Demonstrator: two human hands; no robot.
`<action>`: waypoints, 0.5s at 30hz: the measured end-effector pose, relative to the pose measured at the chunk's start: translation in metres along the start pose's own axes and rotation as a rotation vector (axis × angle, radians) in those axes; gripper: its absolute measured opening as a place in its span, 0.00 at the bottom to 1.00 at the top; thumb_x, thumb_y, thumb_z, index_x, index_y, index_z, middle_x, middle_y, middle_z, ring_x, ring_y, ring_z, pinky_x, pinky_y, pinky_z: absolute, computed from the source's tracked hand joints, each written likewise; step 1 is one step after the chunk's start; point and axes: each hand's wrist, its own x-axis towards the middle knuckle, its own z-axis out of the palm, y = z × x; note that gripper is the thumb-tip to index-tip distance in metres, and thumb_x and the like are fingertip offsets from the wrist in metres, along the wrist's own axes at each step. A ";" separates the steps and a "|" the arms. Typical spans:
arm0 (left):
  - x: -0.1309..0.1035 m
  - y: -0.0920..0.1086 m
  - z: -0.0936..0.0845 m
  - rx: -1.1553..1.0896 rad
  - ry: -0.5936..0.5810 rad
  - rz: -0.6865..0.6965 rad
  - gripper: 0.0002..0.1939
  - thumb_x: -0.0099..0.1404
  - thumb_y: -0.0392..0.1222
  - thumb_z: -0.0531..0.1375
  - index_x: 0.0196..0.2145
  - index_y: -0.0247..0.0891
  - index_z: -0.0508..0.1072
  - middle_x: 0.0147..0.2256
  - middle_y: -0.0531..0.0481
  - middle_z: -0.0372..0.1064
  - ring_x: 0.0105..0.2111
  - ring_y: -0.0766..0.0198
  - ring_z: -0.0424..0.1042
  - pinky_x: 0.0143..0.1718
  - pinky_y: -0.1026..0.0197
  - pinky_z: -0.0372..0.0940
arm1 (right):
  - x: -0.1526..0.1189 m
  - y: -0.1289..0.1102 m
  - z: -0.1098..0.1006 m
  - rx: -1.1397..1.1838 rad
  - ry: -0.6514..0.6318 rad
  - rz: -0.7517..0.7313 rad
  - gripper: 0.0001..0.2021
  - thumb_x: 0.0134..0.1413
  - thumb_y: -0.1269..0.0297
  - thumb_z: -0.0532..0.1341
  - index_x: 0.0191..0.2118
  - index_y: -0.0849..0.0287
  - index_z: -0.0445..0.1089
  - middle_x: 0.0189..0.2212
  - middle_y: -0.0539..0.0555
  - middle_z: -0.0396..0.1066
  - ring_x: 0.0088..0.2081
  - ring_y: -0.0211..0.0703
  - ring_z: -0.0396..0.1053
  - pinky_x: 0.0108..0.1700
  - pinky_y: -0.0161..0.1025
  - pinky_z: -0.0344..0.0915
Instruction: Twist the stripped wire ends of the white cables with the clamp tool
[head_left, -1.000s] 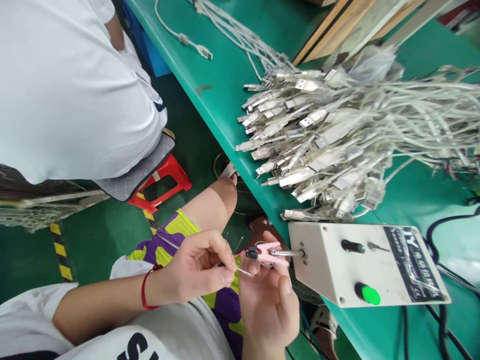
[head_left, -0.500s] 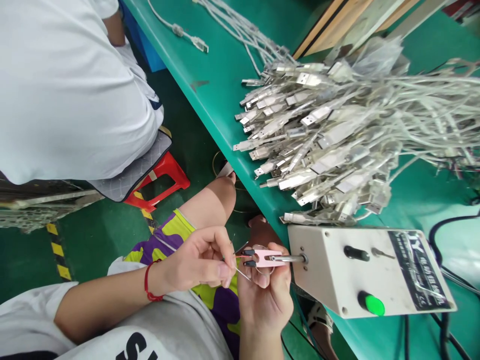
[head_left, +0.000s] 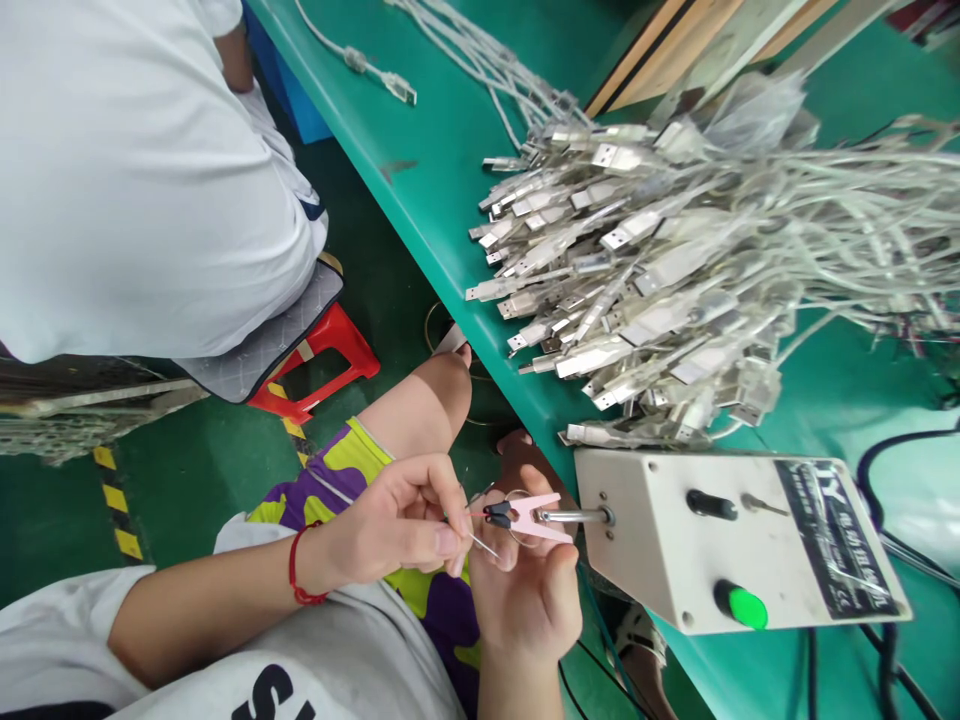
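Note:
My left hand (head_left: 420, 520), with a red cord round its wrist, pinches the end of a thin cable (head_left: 328, 486) whose fine wires fan out past the fingertips. A red wire (head_left: 477, 514) runs into the black tips of a pink clip (head_left: 531, 516). Those tips are closed on it, and the clip's handles stand spread. The clip sits on a metal shaft (head_left: 577, 516) that juts from a beige box (head_left: 637, 540). Under and beside the clip, my right hand (head_left: 525, 590) is open, palm up, fingers apart. A pale bare wire (head_left: 486, 546) crosses in front of its fingers.
A big heap of clear USB cables (head_left: 637, 270) covers the green table (head_left: 420, 200) beyond the box. One loose USB plug (head_left: 397, 88) lies near the edge. The box carries a green button (head_left: 748, 608). A co-worker in white (head_left: 150, 180) sits on a red stool (head_left: 330, 350) at left.
My right hand has let go of the clip's handles, which have sprung apart. The black tips have closed on the red wire. My left hand has stayed in place.

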 end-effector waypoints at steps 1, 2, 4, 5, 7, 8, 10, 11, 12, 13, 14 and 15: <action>0.000 0.000 0.000 -0.001 0.002 0.001 0.15 0.70 0.46 0.76 0.38 0.37 0.74 0.27 0.52 0.75 0.20 0.73 0.62 0.20 0.71 0.52 | -0.001 0.002 -0.003 0.011 -0.003 0.019 0.24 0.60 0.42 0.75 0.55 0.50 0.85 0.23 0.47 0.63 0.25 0.39 0.58 0.29 0.37 0.62; 0.000 0.000 0.000 -0.003 0.006 0.005 0.15 0.70 0.45 0.76 0.38 0.37 0.75 0.27 0.52 0.75 0.21 0.72 0.64 0.20 0.72 0.53 | -0.003 0.004 -0.005 0.017 -0.006 0.036 0.25 0.60 0.42 0.74 0.56 0.51 0.85 0.24 0.48 0.65 0.26 0.40 0.60 0.30 0.38 0.63; 0.000 0.000 -0.001 -0.009 0.006 0.019 0.14 0.70 0.44 0.76 0.38 0.37 0.76 0.27 0.52 0.75 0.22 0.71 0.68 0.21 0.72 0.54 | -0.005 0.008 -0.011 0.008 -0.018 0.065 0.23 0.61 0.44 0.73 0.55 0.52 0.85 0.24 0.49 0.66 0.27 0.42 0.64 0.33 0.41 0.65; 0.000 0.000 -0.001 -0.015 0.003 0.027 0.13 0.70 0.43 0.75 0.39 0.37 0.76 0.27 0.52 0.75 0.23 0.71 0.69 0.22 0.72 0.55 | -0.005 0.011 -0.014 -0.003 -0.028 0.079 0.22 0.61 0.45 0.72 0.55 0.52 0.85 0.24 0.49 0.66 0.27 0.43 0.65 0.34 0.42 0.66; 0.000 0.000 0.000 -0.029 -0.007 0.035 0.12 0.71 0.42 0.75 0.39 0.37 0.77 0.28 0.52 0.76 0.24 0.71 0.70 0.22 0.72 0.56 | -0.006 0.015 -0.018 -0.023 -0.044 0.098 0.19 0.62 0.47 0.71 0.52 0.51 0.85 0.24 0.49 0.67 0.28 0.44 0.66 0.36 0.44 0.66; 0.000 0.000 0.000 -0.034 -0.009 0.036 0.11 0.71 0.42 0.75 0.39 0.37 0.77 0.28 0.52 0.76 0.24 0.71 0.70 0.22 0.72 0.56 | -0.007 0.017 -0.019 -0.029 -0.047 0.103 0.18 0.63 0.47 0.71 0.51 0.51 0.84 0.24 0.49 0.67 0.28 0.45 0.66 0.38 0.44 0.66; -0.001 0.001 0.000 -0.037 -0.006 0.033 0.11 0.71 0.42 0.75 0.39 0.37 0.77 0.29 0.52 0.76 0.23 0.71 0.69 0.21 0.72 0.56 | -0.008 0.019 -0.019 -0.023 -0.053 0.112 0.16 0.64 0.47 0.70 0.48 0.51 0.84 0.23 0.49 0.67 0.29 0.45 0.66 0.39 0.45 0.66; -0.002 0.002 0.000 -0.035 -0.002 0.032 0.12 0.71 0.42 0.75 0.39 0.37 0.77 0.28 0.52 0.76 0.23 0.71 0.69 0.21 0.72 0.56 | -0.008 0.020 -0.019 -0.018 -0.050 0.117 0.15 0.65 0.48 0.70 0.47 0.51 0.84 0.23 0.49 0.67 0.29 0.45 0.66 0.40 0.45 0.66; -0.002 0.002 0.000 -0.030 0.002 0.033 0.12 0.71 0.42 0.75 0.39 0.37 0.76 0.28 0.52 0.76 0.23 0.71 0.68 0.21 0.72 0.55 | -0.009 0.020 -0.018 -0.017 -0.048 0.121 0.14 0.65 0.48 0.70 0.46 0.51 0.84 0.24 0.48 0.67 0.29 0.44 0.66 0.40 0.45 0.66; -0.003 0.003 0.001 -0.024 0.006 0.037 0.12 0.71 0.42 0.75 0.39 0.37 0.76 0.27 0.52 0.75 0.22 0.71 0.67 0.21 0.72 0.55 | -0.010 0.021 -0.016 -0.019 -0.047 0.121 0.13 0.65 0.49 0.71 0.46 0.51 0.84 0.24 0.48 0.67 0.29 0.44 0.66 0.40 0.44 0.66; -0.004 0.004 0.001 -0.014 0.011 0.044 0.12 0.71 0.42 0.75 0.39 0.37 0.76 0.27 0.53 0.74 0.22 0.71 0.66 0.22 0.72 0.55 | -0.011 0.021 -0.015 -0.024 -0.050 0.113 0.12 0.64 0.49 0.72 0.45 0.51 0.84 0.23 0.48 0.67 0.29 0.43 0.66 0.40 0.43 0.66; -0.004 0.004 0.002 -0.004 0.016 0.055 0.12 0.71 0.42 0.75 0.39 0.37 0.76 0.26 0.53 0.73 0.23 0.71 0.66 0.22 0.72 0.56 | -0.012 0.020 -0.014 -0.034 -0.059 0.101 0.12 0.64 0.50 0.72 0.45 0.51 0.85 0.23 0.48 0.67 0.28 0.42 0.66 0.39 0.42 0.66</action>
